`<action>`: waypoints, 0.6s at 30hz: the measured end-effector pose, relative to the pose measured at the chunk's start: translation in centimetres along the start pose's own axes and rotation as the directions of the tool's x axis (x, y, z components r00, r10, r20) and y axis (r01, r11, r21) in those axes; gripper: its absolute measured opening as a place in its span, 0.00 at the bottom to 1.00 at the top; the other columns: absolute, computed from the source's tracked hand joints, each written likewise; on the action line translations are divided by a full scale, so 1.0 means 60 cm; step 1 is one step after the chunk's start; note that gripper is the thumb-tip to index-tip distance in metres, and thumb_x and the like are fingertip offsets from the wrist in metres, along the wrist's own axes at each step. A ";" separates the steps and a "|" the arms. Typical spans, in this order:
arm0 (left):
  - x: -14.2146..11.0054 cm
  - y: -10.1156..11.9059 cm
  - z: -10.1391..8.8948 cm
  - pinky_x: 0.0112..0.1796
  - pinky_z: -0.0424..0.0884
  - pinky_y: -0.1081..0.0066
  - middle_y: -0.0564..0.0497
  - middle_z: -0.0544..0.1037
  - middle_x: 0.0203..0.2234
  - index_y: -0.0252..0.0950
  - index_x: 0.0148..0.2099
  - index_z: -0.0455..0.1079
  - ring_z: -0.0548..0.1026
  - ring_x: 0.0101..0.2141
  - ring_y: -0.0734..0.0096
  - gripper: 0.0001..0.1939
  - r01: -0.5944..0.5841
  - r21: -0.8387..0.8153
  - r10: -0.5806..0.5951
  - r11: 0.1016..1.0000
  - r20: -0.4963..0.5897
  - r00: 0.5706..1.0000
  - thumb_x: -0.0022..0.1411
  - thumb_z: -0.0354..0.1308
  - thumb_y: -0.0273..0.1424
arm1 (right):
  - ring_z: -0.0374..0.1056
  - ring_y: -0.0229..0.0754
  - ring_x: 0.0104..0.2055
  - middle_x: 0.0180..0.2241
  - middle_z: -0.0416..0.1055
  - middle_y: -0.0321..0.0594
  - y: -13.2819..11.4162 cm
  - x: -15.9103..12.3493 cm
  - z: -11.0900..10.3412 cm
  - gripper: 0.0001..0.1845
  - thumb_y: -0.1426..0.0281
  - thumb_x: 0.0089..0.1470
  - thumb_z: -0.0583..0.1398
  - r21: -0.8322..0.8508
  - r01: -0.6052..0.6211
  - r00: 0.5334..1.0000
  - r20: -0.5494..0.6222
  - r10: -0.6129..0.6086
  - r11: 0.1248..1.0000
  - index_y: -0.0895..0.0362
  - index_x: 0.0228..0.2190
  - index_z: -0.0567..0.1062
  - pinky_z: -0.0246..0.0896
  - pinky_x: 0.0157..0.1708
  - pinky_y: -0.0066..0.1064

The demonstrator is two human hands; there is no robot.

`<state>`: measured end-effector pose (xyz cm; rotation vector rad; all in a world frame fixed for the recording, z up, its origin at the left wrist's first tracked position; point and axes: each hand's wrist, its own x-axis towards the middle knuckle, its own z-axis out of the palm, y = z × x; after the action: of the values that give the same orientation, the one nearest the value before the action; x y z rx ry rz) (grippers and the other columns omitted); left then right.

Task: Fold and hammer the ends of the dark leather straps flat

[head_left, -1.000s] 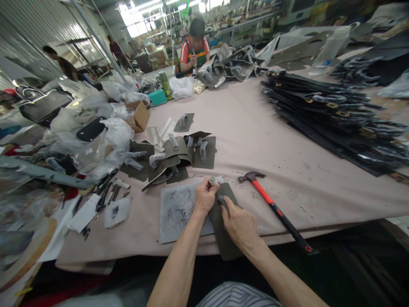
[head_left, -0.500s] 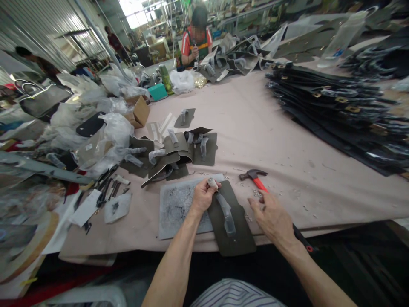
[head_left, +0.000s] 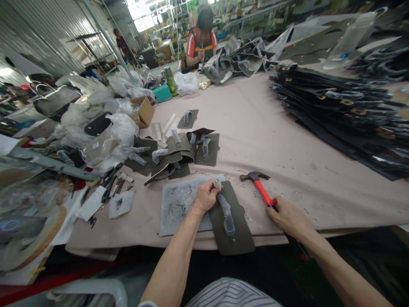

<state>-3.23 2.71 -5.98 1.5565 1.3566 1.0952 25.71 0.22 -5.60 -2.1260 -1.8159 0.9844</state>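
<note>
My left hand (head_left: 206, 196) is closed round a short upright tool with a white round top (head_left: 217, 183); its lower end is hidden by the fingers. This tool stands at the far end of a dark olive panel (head_left: 241, 213), beside the plastic-wrapped handle (head_left: 226, 213) fixed on it. The panel lies partly over a scuffed grey board (head_left: 179, 204) and juts past the table edge. My right hand (head_left: 286, 215) is closed on the handle of a claw hammer (head_left: 262, 192), whose head rests on the table to the right of the panel.
Several olive panels with wrapped handles (head_left: 179, 149) lie beyond the board. Tall stacks of black pieces (head_left: 338, 111) stand at right. Small metal bits (head_left: 257, 194) lie near the hammer. Loose tools (head_left: 116, 187) and plastic bags are at left. A co-worker (head_left: 202, 42) sits across the table (head_left: 243, 115).
My right hand has moved right and down onto the hammer's handle and closed on it. My left hand stays at the panel's far end, with the tool's white top now more upright.
</note>
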 end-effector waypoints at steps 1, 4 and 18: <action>-0.001 0.001 0.000 0.39 0.73 0.69 0.49 0.82 0.33 0.37 0.38 0.76 0.79 0.36 0.65 0.06 -0.028 0.033 0.028 0.999 0.015 0.999 0.62 0.57 0.26 | 0.63 0.40 0.25 0.24 0.66 0.37 -0.012 -0.002 -0.005 0.05 0.66 0.53 0.57 0.190 -0.026 0.994 0.106 0.006 0.981 0.55 0.29 0.67 0.56 0.23 0.30; -0.009 -0.002 0.003 0.39 0.73 0.70 0.50 0.82 0.32 0.38 0.40 0.76 0.79 0.34 0.66 0.07 -0.100 0.103 0.097 0.990 0.032 0.995 0.62 0.58 0.26 | 0.57 0.35 0.18 0.22 0.64 0.33 -0.056 -0.018 -0.022 0.06 0.65 0.52 0.55 0.562 -0.185 0.943 0.334 -0.016 0.806 0.53 0.28 0.63 0.55 0.17 0.28; -0.017 -0.013 0.011 0.39 0.73 0.70 0.50 0.82 0.32 0.37 0.40 0.76 0.78 0.34 0.66 0.07 -0.069 0.053 0.071 0.996 -0.035 0.997 0.64 0.56 0.27 | 0.50 0.36 0.18 0.18 0.62 0.35 -0.187 -0.081 -0.143 0.19 0.55 0.64 0.49 -0.316 0.479 0.829 -0.143 -0.540 0.819 0.52 0.27 0.63 0.38 0.23 0.33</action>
<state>-2.92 1.76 -7.01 1.6395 1.3737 1.1443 21.38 0.76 8.72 -1.6174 -2.3154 0.3629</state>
